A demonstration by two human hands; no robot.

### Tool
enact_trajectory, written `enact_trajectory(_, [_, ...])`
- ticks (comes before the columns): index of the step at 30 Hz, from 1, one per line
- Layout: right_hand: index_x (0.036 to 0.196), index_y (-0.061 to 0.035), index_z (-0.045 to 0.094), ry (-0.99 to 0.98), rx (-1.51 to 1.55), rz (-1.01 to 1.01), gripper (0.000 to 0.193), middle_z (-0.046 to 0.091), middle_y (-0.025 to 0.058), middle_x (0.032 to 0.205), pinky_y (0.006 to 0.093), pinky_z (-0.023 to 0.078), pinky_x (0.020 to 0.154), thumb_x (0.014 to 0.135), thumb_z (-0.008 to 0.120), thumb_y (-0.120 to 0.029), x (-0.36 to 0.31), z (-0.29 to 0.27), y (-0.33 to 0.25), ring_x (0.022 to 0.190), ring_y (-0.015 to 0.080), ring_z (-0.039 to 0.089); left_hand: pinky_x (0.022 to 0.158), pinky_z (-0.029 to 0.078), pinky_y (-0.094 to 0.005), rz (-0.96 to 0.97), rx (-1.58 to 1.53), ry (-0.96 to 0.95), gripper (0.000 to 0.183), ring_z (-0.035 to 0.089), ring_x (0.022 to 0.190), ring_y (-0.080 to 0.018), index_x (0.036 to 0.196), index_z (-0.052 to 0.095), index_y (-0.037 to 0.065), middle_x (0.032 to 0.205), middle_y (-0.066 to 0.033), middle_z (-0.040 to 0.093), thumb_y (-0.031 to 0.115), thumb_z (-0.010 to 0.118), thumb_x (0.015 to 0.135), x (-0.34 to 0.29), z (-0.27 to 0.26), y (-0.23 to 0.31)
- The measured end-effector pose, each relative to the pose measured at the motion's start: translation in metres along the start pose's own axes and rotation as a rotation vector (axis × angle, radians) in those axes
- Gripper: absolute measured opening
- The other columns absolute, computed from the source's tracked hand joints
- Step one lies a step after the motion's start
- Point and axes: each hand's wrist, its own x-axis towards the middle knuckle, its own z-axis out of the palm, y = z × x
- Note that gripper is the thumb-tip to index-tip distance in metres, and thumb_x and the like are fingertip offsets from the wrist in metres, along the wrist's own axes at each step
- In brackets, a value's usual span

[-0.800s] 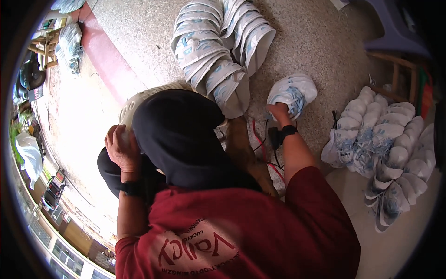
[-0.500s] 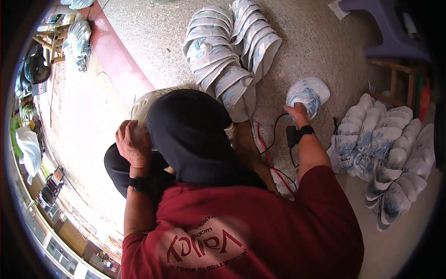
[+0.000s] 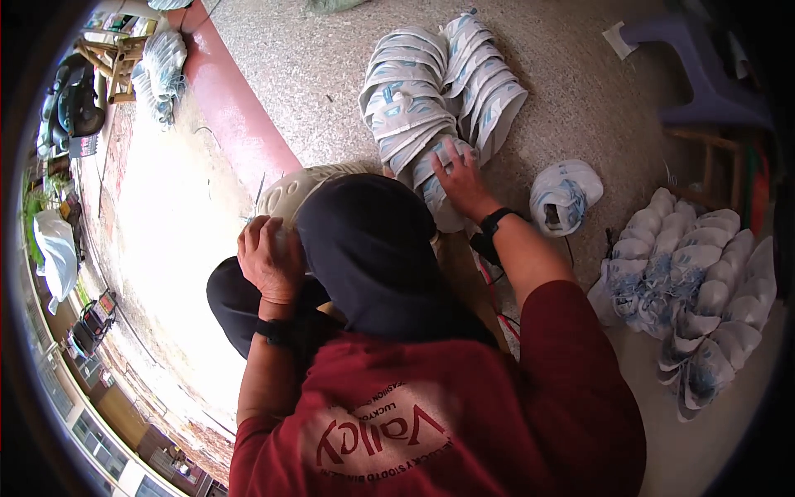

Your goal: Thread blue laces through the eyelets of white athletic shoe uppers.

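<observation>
My right hand (image 3: 464, 178) is on the near end of a double row of overlapping white and light-blue shoe uppers (image 3: 410, 91), fingers apart on the nearest one. To its right, a single white upper (image 3: 566, 195) with blue laces lies on the floor, its dark opening showing. Beside my dark-clad knee is my left hand (image 3: 271, 257), its fingers curled; whatever they close on is hidden from view. Just beyond that hand and partly behind the knee sits a beige, holed object (image 3: 302, 186).
Many more white and blue uppers (image 3: 679, 265) are piled at the right, near a wooden stool (image 3: 708, 161) and a purple plastic stool (image 3: 700, 83). Red and black cords (image 3: 507, 319) run by my right leg. Another bundle of uppers (image 3: 161, 70) hangs at the far left.
My right hand has let go of the single upper and moved left onto the near end of the stacked row. The left hand keeps its place by the knee; the whole view has shifted slightly.
</observation>
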Motion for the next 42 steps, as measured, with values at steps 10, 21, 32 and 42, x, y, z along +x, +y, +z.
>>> enact_trajectory(10, [0.125,0.0030,0.042,0.035,-0.042,-0.122,0.047,0.051,0.0270,0.114,0.0469,0.034,0.100,0.079,0.047,-0.007,0.060,0.023,0.021,0.113,0.0355,0.046,0.083,0.042,-0.0396,0.006,-0.048,-0.005,0.025,0.054,0.092,-0.0289,0.092,0.058,0.009,0.097,-0.0084,0.058,0.010,0.066,0.069,0.000,-0.002,0.005])
enact_trajectory(21, [0.115,0.0022,0.046,-0.300,-0.060,-0.191,0.045,0.048,0.0235,0.113,0.0469,0.039,0.093,0.072,0.057,-0.009,0.104,0.025,0.024,0.109,0.0369,0.047,0.083,0.042,-0.0407,-0.014,-0.053,-0.014,0.023,0.054,0.093,-0.0307,0.091,0.059,0.009,0.097,-0.0087,0.057,0.011,0.065,0.069,0.002,-0.001,0.005])
enact_trajectory(32, [0.137,-0.0122,0.034,-0.267,-0.112,-0.333,0.053,0.022,0.0271,0.142,0.0487,0.022,0.107,0.087,0.046,-0.026,0.114,0.040,0.022,0.129,0.0451,0.025,0.084,0.040,-0.0413,-0.024,-0.061,-0.025,0.027,0.053,0.097,-0.0300,0.093,0.059,0.011,0.099,-0.0077,0.057,0.013,0.064,0.067,-0.003,-0.003,0.006])
enact_trajectory(42, [0.124,-0.0206,0.048,0.061,-0.050,-0.271,0.047,0.041,0.0255,0.123,0.0499,0.037,0.095,0.079,0.052,-0.007,0.061,-0.101,0.022,0.110,0.0457,0.043,0.083,0.039,-0.0406,-0.021,-0.126,0.034,0.029,0.052,0.100,-0.0282,0.094,0.060,0.011,0.099,-0.0064,0.058,0.014,0.065,0.065,-0.001,-0.009,0.003])
